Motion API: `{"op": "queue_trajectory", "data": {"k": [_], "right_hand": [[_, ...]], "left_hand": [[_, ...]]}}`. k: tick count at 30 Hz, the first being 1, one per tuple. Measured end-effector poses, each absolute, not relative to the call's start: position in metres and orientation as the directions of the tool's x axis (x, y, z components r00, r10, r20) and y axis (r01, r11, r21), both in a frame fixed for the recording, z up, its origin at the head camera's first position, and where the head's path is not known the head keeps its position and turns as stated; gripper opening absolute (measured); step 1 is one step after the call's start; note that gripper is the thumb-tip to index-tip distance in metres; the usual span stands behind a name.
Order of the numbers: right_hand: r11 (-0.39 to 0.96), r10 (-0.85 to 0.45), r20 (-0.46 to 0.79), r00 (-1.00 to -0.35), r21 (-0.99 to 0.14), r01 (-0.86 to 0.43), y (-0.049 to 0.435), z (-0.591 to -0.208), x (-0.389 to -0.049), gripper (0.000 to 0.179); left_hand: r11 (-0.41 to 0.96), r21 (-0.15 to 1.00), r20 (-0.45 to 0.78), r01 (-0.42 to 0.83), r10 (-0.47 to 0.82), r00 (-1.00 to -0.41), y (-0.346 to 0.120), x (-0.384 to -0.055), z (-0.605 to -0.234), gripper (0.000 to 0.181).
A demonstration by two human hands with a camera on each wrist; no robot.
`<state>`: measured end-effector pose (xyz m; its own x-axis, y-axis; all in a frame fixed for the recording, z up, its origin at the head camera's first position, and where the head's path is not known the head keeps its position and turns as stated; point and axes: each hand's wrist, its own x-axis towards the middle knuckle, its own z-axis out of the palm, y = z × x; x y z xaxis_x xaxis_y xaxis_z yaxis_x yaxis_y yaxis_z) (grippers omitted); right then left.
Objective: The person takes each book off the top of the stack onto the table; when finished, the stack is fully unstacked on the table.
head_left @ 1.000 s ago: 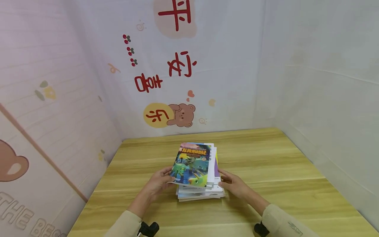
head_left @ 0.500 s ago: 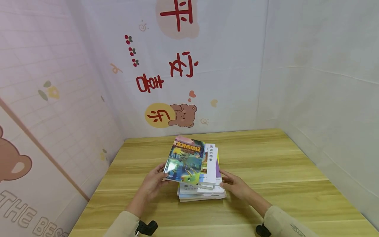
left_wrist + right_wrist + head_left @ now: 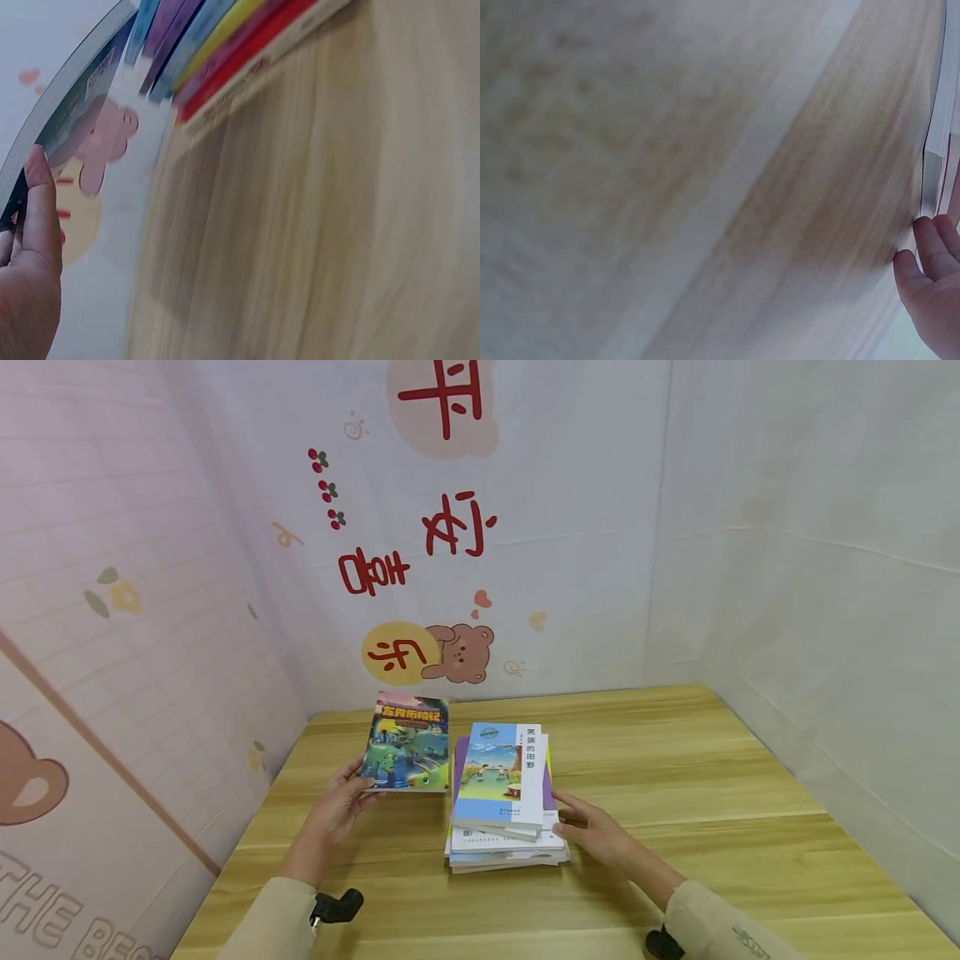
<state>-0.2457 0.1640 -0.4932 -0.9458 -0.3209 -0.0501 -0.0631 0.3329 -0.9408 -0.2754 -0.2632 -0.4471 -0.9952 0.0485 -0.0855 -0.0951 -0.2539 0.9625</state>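
Observation:
My left hand (image 3: 336, 808) grips the lower left corner of a paperback book (image 3: 408, 745) with a colourful dinosaur cover, held up left of the stack. In the left wrist view the thumb lies along that book's (image 3: 64, 82) edge. A stack of several books (image 3: 510, 860) lies in the middle of the table. On top of it rests a blue-and-white book (image 3: 491, 777) with a picture of children by water, a purple cover partly showing beneath. My right hand (image 3: 596, 833) rests its fingertips against the stack's right side; the right wrist view shows these fingers (image 3: 932, 247) at the page edges.
The wood-grain table (image 3: 675, 752) extends to both sides of the stack. White cloth walls (image 3: 585, 527) with red characters and a bear print (image 3: 465, 653) enclose its back and sides. Coloured spines (image 3: 225, 56) of the stack show in the left wrist view.
The dinosaur book has moved off the top of the stack to the left with my left hand, uncovering the blue-and-white book. My right hand has stayed at the stack's right side.

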Motion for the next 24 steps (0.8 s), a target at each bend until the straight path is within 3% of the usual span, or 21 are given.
{"op": "queue_trajectory", "data": {"k": [24], "right_hand": [[0.281,-0.373,0.0,-0.928,-0.953,-0.112,0.165,-0.498,-0.246,0.062]], "left_hand": [[-0.221,0.959,-0.198,-0.176,-0.083,-0.977,-0.346,-0.326,-0.476,0.069]]}}
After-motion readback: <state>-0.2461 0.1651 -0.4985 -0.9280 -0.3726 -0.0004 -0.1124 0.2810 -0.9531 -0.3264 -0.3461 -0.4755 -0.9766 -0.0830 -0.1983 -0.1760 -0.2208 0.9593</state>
